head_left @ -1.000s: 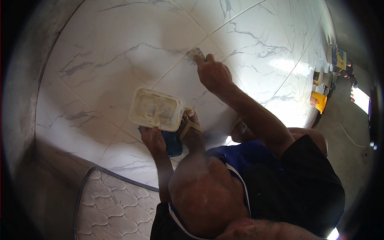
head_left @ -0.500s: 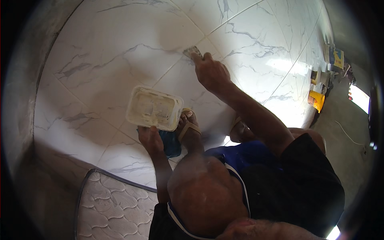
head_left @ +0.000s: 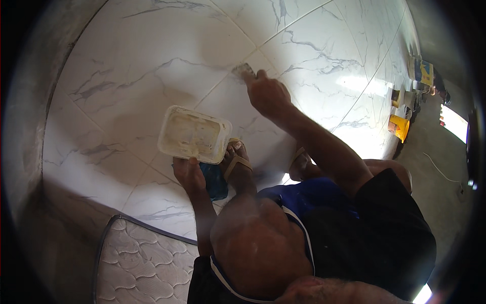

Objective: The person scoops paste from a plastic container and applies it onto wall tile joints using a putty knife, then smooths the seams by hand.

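Note:
My left hand [head_left: 189, 175] grips the near rim of a shallow white plastic tub [head_left: 169, 149], thumb over the edge. Pale paste is smeared across the tub's bottom and walls. Farther off and to the right, my right hand [head_left: 268, 94] is closed round a small flat scraper [head_left: 244, 71], grey and stained. Its blade is slightly blurred and sits at a joint line of the white marbled floor tiles [head_left: 152, 30]; whether it presses on the surface I cannot tell. Beside my left wrist lies a dark teal cloth or bag [head_left: 215, 182], partly hidden.
My sandalled left foot [head_left: 238, 157] is just right of the tub. A quilted mattress [head_left: 144, 261] with a dark border lies at the lower left. Along the right wall stand a yellow container [head_left: 399, 127] and a blue-and-yellow packet [head_left: 423, 72]. A grey wall [head_left: 50, 50] bounds the left.
The scraper has shifted slightly toward me along the tile joint, its blade now more blurred. The tub has barely moved, and both hands keep their hold.

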